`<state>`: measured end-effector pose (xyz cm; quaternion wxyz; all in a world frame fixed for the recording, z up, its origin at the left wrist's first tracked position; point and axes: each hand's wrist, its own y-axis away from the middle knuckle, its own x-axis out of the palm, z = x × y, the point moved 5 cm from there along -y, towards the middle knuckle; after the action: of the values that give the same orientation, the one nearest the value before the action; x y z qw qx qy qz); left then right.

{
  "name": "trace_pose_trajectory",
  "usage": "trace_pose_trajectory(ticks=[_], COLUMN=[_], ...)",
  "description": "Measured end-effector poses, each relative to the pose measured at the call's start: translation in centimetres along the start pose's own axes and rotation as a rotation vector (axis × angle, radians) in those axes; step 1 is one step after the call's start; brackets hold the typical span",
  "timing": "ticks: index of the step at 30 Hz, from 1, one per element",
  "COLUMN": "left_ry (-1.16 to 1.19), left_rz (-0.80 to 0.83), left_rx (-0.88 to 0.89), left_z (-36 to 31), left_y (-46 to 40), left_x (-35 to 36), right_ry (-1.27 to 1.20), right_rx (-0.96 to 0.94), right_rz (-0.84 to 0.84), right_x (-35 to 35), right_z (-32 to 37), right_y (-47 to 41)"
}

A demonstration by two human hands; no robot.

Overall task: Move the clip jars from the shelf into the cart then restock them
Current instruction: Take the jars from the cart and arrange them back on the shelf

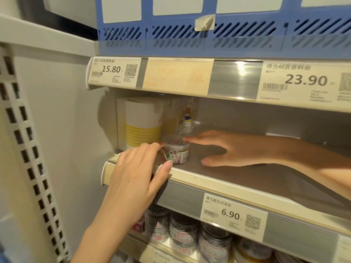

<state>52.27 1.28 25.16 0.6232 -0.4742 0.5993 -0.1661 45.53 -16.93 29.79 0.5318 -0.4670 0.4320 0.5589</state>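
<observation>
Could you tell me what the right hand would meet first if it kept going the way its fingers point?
Probably the clear clip jar: the right hand points left along the shelf, fingertips at its lid already.

A single head-worn wide-angle view looks forward and slightly down, close up, into a grey metal store shelf. Both hands reach in from the lower edge and right side, meeting around a small clear plastic jar of coloured clips near centre.
</observation>
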Motion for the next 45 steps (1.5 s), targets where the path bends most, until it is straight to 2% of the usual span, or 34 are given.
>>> trace_pose_trajectory(ticks=[10, 17, 30, 37, 45], left_ry=[0.032, 0.031, 0.02, 0.017, 0.018], left_rz=[-0.081, -0.066, -0.182, -0.199, -0.217], left_rx=[-0.025, -0.024, -0.053, -0.06, -0.06], left_z=[-0.1, 0.1, 0.0, -0.1, -0.2], left_y=[0.3, 0.3, 0.1, 0.2, 0.3], left_x=[0.4, 0.6, 1.2, 1.4, 1.4], right_ry=[-0.046, 0.0, 0.074, 0.068, 0.088], right_rx=[-0.033, -0.022, 0.158, 0.282, 0.247], right_rz=[-0.009, -0.004, -0.153, -0.114, -0.1], right_x=[0.7, 0.4, -3.2, -2.6, -2.6], right_z=[0.8, 1.1, -2.7, -5.4, -5.1], right_y=[-1.1, -0.4, 7.9, 9.8, 8.7])
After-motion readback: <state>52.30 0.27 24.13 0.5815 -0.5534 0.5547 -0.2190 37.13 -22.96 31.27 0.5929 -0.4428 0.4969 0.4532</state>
